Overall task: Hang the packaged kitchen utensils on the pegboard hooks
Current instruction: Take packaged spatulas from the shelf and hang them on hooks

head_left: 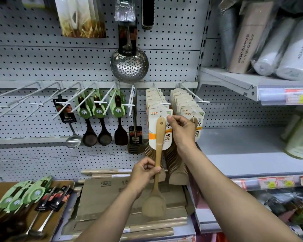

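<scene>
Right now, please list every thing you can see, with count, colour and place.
wooden spatula: one, tan, held before the pegboard.
carded spatulas: two full rows, tan, on right hooks.
dark spoons: three, brown with green cards, on middle hooks.
skimmer: one, steel, hanging top centre.
ladle: one, steel, on a left hook.
tray: one, brown, lower left, holding packaged utensils.
left hand: grips the spatula handle.
right hand: pinches the spatula's card.

Pegboard hooks carry carded spatulas, dark spoons, skimmer.
</scene>
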The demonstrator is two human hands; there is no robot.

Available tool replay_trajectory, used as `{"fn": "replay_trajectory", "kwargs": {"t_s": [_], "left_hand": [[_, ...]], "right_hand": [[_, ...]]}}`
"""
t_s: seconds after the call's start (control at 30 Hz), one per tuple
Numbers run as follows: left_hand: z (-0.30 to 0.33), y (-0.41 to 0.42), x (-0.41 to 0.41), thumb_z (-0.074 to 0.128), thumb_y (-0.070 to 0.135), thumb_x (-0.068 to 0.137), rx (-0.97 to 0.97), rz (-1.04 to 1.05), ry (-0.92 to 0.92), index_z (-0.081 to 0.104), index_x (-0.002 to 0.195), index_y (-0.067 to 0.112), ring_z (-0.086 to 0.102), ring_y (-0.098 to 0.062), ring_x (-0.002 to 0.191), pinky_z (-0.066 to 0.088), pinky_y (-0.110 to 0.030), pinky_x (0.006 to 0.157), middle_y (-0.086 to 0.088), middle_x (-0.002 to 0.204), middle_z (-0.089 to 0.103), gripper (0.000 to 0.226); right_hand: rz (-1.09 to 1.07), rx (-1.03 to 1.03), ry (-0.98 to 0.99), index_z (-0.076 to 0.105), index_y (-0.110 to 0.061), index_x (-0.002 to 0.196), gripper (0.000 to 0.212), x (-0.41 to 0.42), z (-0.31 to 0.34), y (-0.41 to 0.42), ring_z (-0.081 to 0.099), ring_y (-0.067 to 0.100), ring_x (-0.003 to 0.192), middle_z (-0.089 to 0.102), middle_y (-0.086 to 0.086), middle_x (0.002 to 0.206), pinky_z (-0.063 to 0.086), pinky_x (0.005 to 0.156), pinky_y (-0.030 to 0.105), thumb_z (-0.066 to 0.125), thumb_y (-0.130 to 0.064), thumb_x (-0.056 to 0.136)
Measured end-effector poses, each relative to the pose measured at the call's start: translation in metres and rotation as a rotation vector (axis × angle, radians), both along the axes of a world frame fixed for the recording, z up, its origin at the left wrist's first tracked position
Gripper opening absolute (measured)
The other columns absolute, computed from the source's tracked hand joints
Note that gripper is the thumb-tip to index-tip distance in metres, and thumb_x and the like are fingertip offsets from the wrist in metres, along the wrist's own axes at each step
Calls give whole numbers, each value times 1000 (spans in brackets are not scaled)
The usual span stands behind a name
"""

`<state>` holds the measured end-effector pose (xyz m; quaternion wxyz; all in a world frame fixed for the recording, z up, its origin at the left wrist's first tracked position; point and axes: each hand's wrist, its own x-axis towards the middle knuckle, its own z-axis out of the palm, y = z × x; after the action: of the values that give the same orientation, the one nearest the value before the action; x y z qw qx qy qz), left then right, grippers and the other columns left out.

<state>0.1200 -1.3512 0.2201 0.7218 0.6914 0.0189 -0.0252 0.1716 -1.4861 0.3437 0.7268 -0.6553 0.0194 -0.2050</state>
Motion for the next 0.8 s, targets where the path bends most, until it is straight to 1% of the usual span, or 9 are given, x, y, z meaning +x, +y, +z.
{"fn": "replay_trajectory", "kwargs": {"t_s": [0.07, 0.2, 0.27, 0.33, 0.4, 0.5, 0.6, 0.7, 0.8], "left_hand": [[-3, 0, 3, 74, 2, 81, 5, -4, 6, 62, 74, 18, 68, -31, 87, 59, -39, 76, -7, 78, 64, 21], [-12, 2, 5, 76, 4, 80, 50, -6, -1, 65, 76, 18, 68, -38, 95, 57, -53, 86, -10, 81, 67, 18], [-12, 1, 8, 76, 6, 80, 61, 3, 3, 65, 77, 19, 68, -38, 95, 56, -54, 87, -11, 83, 67, 17], [-9, 0, 13, 74, 5, 81, 61, 20, 20, 64, 80, 14, 69, -37, 95, 56, -54, 86, -14, 86, 67, 14], [-6, 0, 23, 75, 6, 81, 86, 41, 22, 64, 82, 11, 69, -35, 92, 56, -53, 87, -14, 86, 68, 13], [-4, 0, 36, 77, 8, 80, 159, 68, 21, 65, 82, 12, 69, -26, 84, 58, -47, 85, -9, 82, 70, 13], [-4, 0, 44, 76, 10, 81, 210, 99, 38, 66, 84, 10, 67, -17, 75, 57, -35, 74, -3, 79, 71, 11], [-5, -1, 48, 77, 10, 81, 239, 122, 41, 65, 82, 10, 62, -11, 67, 48, -27, 63, -1, 75, 69, 12], [-4, -4, 49, 77, 7, 80, 247, 135, 48, 65, 82, 9, 61, -14, 70, 51, -27, 67, -5, 78, 68, 12]], "right_hand": [[-3, 10, 5, 74, -16, 88, 5, 1, -1, -1, 65, 2, 77, 74, -3, 85, 47, 67, 8, 73, -20, 89], [-10, -5, 12, 75, -18, 85, 6, 4, -10, -4, 67, 11, 82, 76, 3, 87, 50, 75, 19, 74, -23, 89], [-2, -18, 6, 74, -18, 84, 6, 6, -9, -2, 64, 11, 80, 74, 5, 86, 50, 73, 16, 73, -21, 89], [-6, -16, 2, 71, -20, 82, 9, 10, -3, 1, 62, 7, 77, 71, -1, 82, 47, 68, 9, 72, -18, 90], [-12, -25, 10, 70, -23, 80, 11, 14, 2, 2, 61, 3, 73, 70, -7, 80, 45, 63, 5, 72, -18, 90], [-8, -57, 42, 70, -24, 80, 11, 20, 3, 2, 59, -1, 70, 69, -11, 78, 44, 61, 5, 72, -20, 90], [-2, -80, 66, 71, -22, 84, 7, 23, 2, 1, 60, 1, 71, 69, -9, 79, 46, 65, 10, 72, -21, 90], [4, -102, 79, 70, -24, 82, 10, 23, 0, -1, 61, 4, 73, 69, -8, 79, 48, 70, 16, 72, -21, 90], [9, -126, 92, 69, -23, 82, 10, 21, 3, -2, 61, 5, 74, 69, -7, 80, 48, 71, 17, 71, -20, 91]]}}
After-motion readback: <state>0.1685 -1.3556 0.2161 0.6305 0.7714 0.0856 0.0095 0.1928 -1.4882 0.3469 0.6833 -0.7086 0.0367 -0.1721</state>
